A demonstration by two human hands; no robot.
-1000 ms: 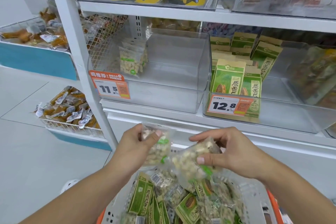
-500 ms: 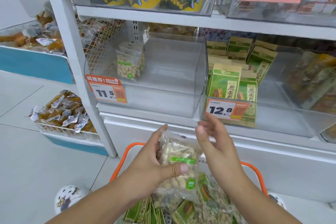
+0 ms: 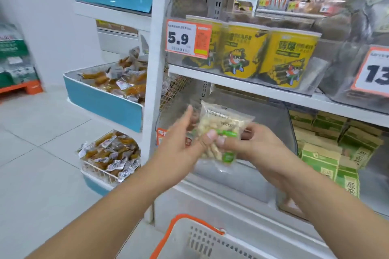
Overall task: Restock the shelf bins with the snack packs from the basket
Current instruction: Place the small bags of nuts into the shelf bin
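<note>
Left hand (image 3: 179, 143) pinched the pack (image 3: 221, 132) with its thumb, fingers raised behind; right hand (image 3: 252, 145) gripped the pack's right side, so both hands met on it. Pack sat between the hands, up in front of the clear bin (image 3: 273, 124), well above the basket (image 3: 202, 239) below the wrists. Step judged: carrying a pack to the bin; next calls for a reach forward over the bin's front wall, then release. Left of the hands, a tag (image 3: 187, 38) read "5.9". Above them stood yellow tubs (image 3: 288, 57); their print was blurred. Far right, a tag (image 3: 376, 73) showed "13".
</note>
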